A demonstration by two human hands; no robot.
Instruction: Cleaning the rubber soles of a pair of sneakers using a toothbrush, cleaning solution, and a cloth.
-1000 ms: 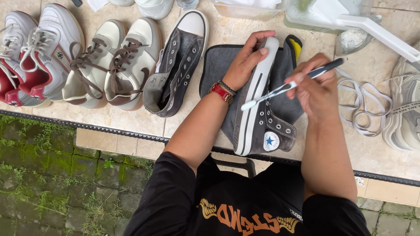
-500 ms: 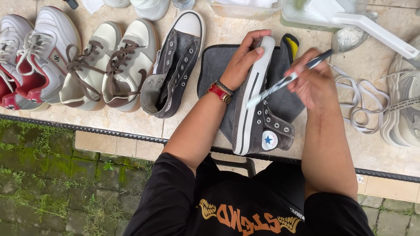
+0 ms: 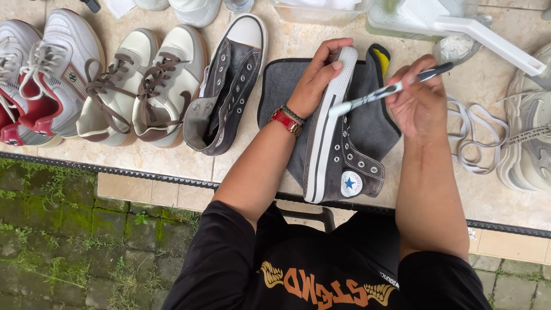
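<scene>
Two hands work one grey high-top shoe (image 3: 338, 155) lying on its side on a grey cloth (image 3: 379, 123): left hand (image 3: 318, 77) fingers clasp its toe, right hand (image 3: 419, 100) fingers pinch a small brush (image 3: 381, 92), bristles at the white sole edge just beside the left fingertips, so scrubbing seems underway.

Grey high-top sneaker (image 3: 338, 155) with white sole and blue star patch; grey cloth (image 3: 376, 129) edged black; red watch (image 3: 286, 121); beige tiled bench (image 3: 270, 46).

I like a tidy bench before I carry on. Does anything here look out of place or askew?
Mostly orderly. The grey high-top lies tipped on its side on the grey cloth, steadied by the left hand, while its mate stands upright, unlaced. Loose white laces lie tangled beyond the right hand.
</scene>
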